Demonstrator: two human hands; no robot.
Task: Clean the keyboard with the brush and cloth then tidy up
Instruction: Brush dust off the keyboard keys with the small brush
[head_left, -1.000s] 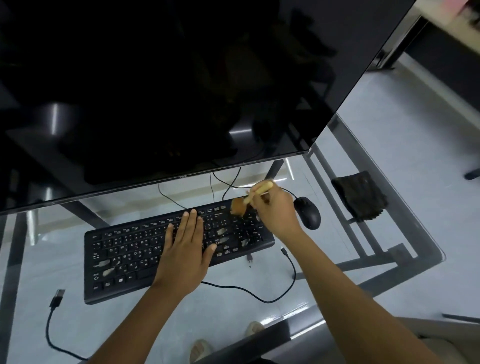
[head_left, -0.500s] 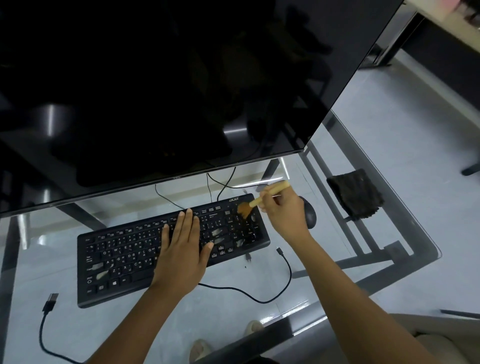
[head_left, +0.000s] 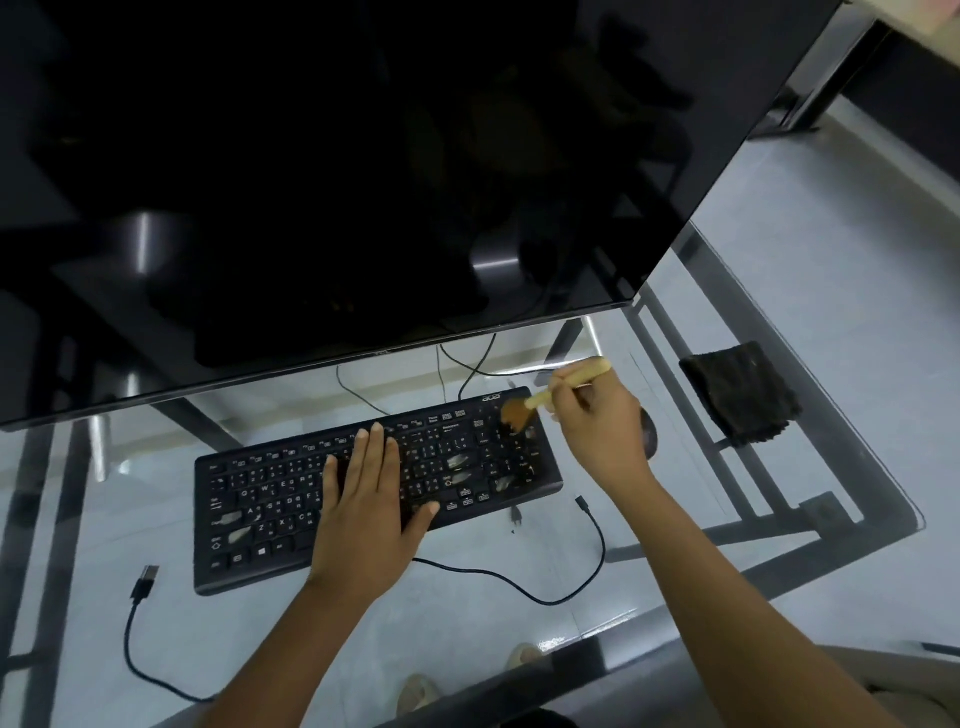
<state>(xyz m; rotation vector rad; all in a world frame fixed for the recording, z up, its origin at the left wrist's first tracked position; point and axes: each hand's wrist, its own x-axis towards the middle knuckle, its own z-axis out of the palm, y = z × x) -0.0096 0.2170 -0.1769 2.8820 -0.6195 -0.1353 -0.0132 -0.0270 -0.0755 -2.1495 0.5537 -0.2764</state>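
Observation:
A black keyboard (head_left: 270, 499) lies on the glass desk below the monitor. My left hand (head_left: 363, 499) rests flat on its middle keys, fingers straight. My right hand (head_left: 597, 431) grips a small brush (head_left: 566, 387) by its pale wooden handle. The brown bristles touch the far right corner of the keyboard, over the number pad. A dark folded cloth (head_left: 740, 392) lies at the right side of the desk, apart from both hands. Several keys show pale smudges.
A large dark monitor (head_left: 363, 171) overhangs the back of the glass desk (head_left: 810, 493). A black mouse (head_left: 649, 431) sits mostly hidden behind my right hand. A loose USB cable (head_left: 143, 582) lies front left, another cable (head_left: 582, 504) front of the keyboard.
The brush has swept rightward along the back of the keyboard, from beside the number pad's left to its far right corner. My left hand stays flat on the keys.

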